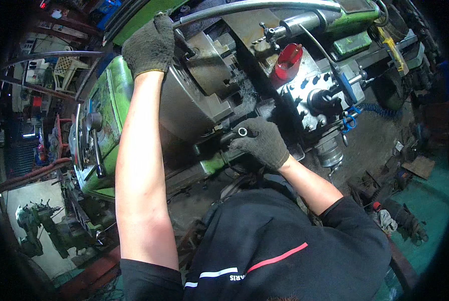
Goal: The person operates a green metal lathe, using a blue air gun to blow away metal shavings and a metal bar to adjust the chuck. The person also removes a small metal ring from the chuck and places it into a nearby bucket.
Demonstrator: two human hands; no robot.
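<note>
Both my hands wear dark knit gloves. My left hand (150, 47) is closed at the near end of a long grey metal bar (254, 6), beside the top of the big lathe chuck (184, 100). A short rod (185, 44) next to its fingers slants down to a socket in the chuck; the palm side of the grip is hidden. Below the chuck jaws (219, 106), my right hand (262, 142) is wrapped around a short metal tube (242, 132), whose round hollow end shows above the fingers. The tube's other end lies in shadow near the chuck's lower rim.
Right of the chuck stands the tool post (317, 98) with a red funnel-shaped cup (288, 62) on it. The green headstock (115, 95) with its lever (95, 140) is at left. Metal shavings (245, 93) lie by the jaws. A white plastic chair (70, 67) stands far left.
</note>
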